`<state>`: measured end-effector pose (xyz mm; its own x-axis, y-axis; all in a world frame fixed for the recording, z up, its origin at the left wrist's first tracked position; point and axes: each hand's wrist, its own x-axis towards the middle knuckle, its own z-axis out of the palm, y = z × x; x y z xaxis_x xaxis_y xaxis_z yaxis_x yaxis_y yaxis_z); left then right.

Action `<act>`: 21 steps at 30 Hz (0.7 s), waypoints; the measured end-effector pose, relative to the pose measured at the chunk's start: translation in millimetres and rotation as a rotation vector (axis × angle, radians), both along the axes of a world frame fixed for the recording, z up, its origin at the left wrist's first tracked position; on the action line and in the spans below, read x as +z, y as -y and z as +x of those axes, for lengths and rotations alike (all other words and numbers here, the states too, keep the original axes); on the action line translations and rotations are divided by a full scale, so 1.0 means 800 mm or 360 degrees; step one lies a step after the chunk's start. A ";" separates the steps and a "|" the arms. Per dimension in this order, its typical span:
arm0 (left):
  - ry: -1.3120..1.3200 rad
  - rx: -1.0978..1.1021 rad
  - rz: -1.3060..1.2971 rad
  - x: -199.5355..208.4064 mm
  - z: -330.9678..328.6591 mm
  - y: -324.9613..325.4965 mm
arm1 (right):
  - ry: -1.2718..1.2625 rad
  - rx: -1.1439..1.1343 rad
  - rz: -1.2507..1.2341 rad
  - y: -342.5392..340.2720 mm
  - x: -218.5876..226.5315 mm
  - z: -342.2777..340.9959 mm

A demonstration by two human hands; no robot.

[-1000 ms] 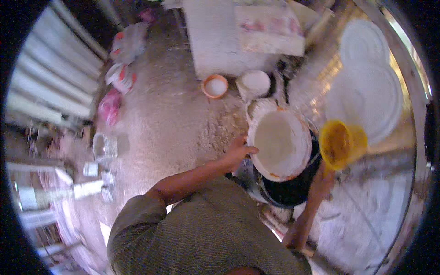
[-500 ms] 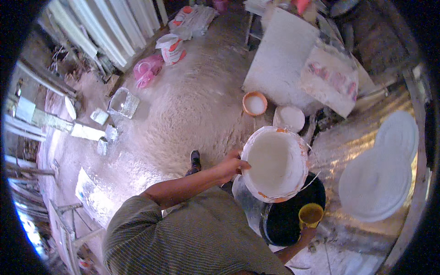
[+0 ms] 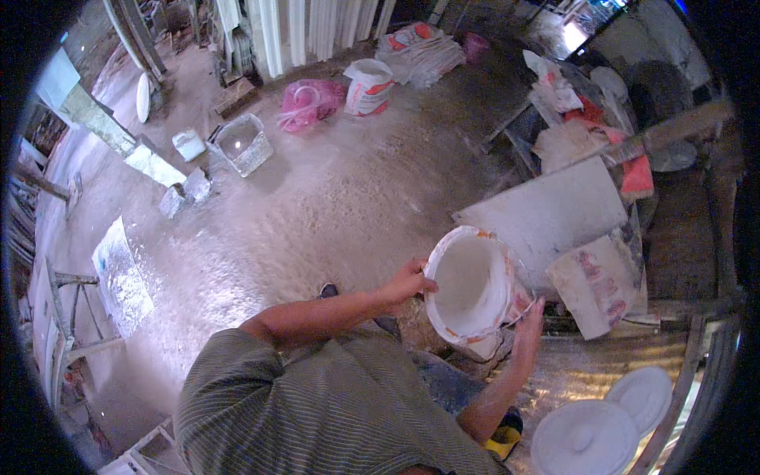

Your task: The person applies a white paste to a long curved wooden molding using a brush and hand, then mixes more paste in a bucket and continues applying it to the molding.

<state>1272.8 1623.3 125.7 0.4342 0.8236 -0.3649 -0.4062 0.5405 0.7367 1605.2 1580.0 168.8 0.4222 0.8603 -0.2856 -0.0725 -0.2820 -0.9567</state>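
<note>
A white bucket [image 3: 516, 289] with orange marks is tilted in front of me, its mouth facing up toward me and its inside coated with whitish matter. My left hand [image 3: 408, 286] grips the rim on the left, thumb over the edge. On the opposite side, my right hand [image 3: 527, 326] is closed against the bucket's wall near its handle; it is a little blurred. Below my right forearm a yellow cup [image 3: 504, 440] shows in part beside the dark edge of a black tub [image 3: 514, 418], most of which is hidden by my arm and body.
Two round white lids or discs [image 3: 586, 439] lie at the lower right on corrugated sheet. Beyond the bucket are a pale board [image 3: 554, 206] and a stained sack [image 3: 594, 289]. A square container [image 3: 241, 145], a pink bag [image 3: 310, 104] and a white-and-orange sack [image 3: 369, 87] stand on the dusty floor.
My right hand has let go of the yellow cup and moved up to the bucket's right side. The view has swung right, and the bucket has moved away from above the black tub.
</note>
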 end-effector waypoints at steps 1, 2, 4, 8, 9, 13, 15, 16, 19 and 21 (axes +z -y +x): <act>0.0028 0.0013 -0.0069 -0.008 -0.010 -0.023 | 0.0094 0.0065 -0.0039 -0.041 0.006 -0.016; 0.0051 0.0051 -0.0134 -0.015 -0.025 -0.050 | 0.0183 0.0156 -0.0073 -0.090 0.008 -0.029; 0.0052 0.0144 -0.0226 -0.027 -0.044 -0.094 | 0.0244 0.0312 -0.0048 -0.162 0.012 -0.058; -0.0007 0.0304 -0.0285 -0.045 -0.081 -0.200 | -0.0224 0.0496 0.0084 -0.295 0.053 -0.140; -0.0019 0.0333 -0.0295 -0.050 -0.093 -0.229 | -0.0435 0.0521 0.0081 -0.335 0.061 -0.160; 0.0150 0.0525 -0.0186 -0.109 -0.122 -0.337 | -0.0556 0.0687 0.0052 -0.474 0.067 -0.224; 0.0047 0.0512 -0.0102 -0.102 -0.145 -0.388 | -0.0451 0.0707 -0.0056 -0.540 0.068 -0.265; 0.0005 0.0508 -0.0062 -0.099 -0.157 -0.411 | -0.0386 0.0721 -0.0110 -0.570 0.069 -0.285; -0.0066 0.0406 0.0047 -0.140 -0.205 -0.482 | -0.0334 0.0821 -0.0126 -0.656 0.051 -0.347; -0.0595 0.0566 0.0055 -0.178 -0.244 -0.518 | -0.0245 0.0884 -0.0158 -0.710 0.034 -0.379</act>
